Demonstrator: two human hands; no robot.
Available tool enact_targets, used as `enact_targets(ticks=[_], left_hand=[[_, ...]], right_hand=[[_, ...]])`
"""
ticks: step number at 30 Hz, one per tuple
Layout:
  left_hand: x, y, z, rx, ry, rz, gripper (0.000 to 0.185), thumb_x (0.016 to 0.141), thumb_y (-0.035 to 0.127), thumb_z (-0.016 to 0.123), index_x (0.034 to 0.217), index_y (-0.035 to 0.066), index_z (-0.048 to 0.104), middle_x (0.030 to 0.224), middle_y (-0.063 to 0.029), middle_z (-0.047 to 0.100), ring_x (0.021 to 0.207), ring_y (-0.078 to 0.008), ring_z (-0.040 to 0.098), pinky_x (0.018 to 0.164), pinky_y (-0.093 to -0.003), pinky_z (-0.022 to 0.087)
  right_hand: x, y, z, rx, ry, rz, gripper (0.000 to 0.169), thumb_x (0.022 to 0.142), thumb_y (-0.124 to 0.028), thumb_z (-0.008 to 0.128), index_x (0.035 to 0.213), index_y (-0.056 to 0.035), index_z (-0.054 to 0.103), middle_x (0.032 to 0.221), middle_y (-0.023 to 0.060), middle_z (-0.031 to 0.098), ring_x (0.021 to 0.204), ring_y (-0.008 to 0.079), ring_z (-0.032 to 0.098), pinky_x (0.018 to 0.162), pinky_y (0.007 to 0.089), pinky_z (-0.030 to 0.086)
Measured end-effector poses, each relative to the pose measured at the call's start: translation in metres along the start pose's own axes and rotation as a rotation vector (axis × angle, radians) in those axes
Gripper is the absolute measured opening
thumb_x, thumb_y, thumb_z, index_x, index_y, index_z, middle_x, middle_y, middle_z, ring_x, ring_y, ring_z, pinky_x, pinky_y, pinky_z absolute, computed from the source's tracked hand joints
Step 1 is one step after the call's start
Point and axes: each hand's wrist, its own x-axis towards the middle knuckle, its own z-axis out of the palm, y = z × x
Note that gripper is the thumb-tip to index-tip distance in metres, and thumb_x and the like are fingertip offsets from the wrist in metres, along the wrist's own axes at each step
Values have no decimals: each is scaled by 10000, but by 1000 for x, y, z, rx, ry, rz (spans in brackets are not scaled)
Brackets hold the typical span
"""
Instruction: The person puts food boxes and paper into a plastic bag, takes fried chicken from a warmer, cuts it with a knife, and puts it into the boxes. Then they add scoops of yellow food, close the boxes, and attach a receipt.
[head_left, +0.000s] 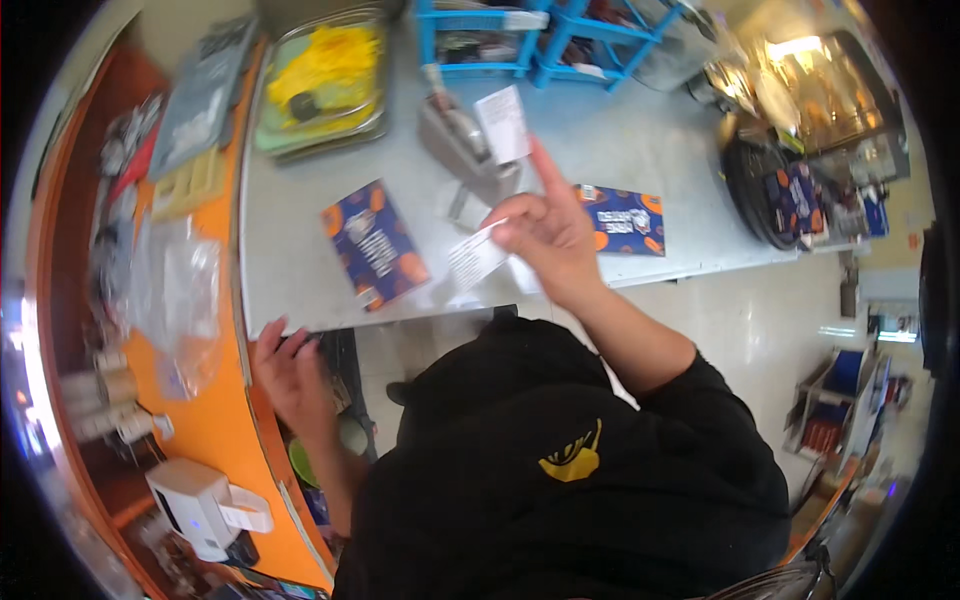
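My right hand (559, 236) is raised over the metal table and pinches a small printed paper slip (478, 256) between thumb and bent finger. A second printed slip (504, 124) sits at the tip of its outstretched finger. Behind these is a grey tape dispenser (461, 146), partly covered by the upper slip. A blue-and-orange printed packet (376, 246) lies left of my right hand, and a similar packet (628, 219) lies just to its right, partly hidden by it. My left hand (292, 375), slightly blurred, hovers by the table's front left corner, fingers apart and holding nothing.
A tray of yellow food (322, 75) stands at the back left, blue plastic racks (480, 37) at the back. To the right are a round black tray (750, 187) and another printed packet (799, 199). A white label printer (195, 506) and plastic bags (176, 292) occupy the orange counter.
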Motion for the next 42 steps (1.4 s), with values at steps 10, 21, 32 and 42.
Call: enact_targets(ticks=[10,21,32,42], left_hand=[[44,31,206,163,-401,-85,478,880,4,590,1335,32,449,1245,-94,518,1038,-168,535,863,-285,455],[53,35,378,543,-1046,301,658,707,301,801,1238,29,523,1141,-149,581,990,-313,605,870,-410,482],[29,-9,439,838,-1567,72,742,470,450,871,1019,-1,655,1006,-180,646,962,-325,633,831,-394,503],[2,-7,419,802,-1144,39,741,557,483,864,1040,-14,601,1054,-204,565,1000,-350,572,845,-425,476]], right_hand=[[15,-77,-174,-10,209,78,697,919,-22,596,1496,-21,206,923,138,676,875,179,663,816,318,519],[38,-108,-208,608,10,246,534,971,-195,552,1427,8,362,686,86,598,565,153,542,553,285,416],[6,-57,-295,710,-23,260,447,957,-210,576,1345,-22,458,647,28,516,538,117,458,551,271,371],[-19,18,-335,1247,-175,274,295,904,-234,658,1119,-90,516,680,-17,473,585,79,424,557,236,361]])
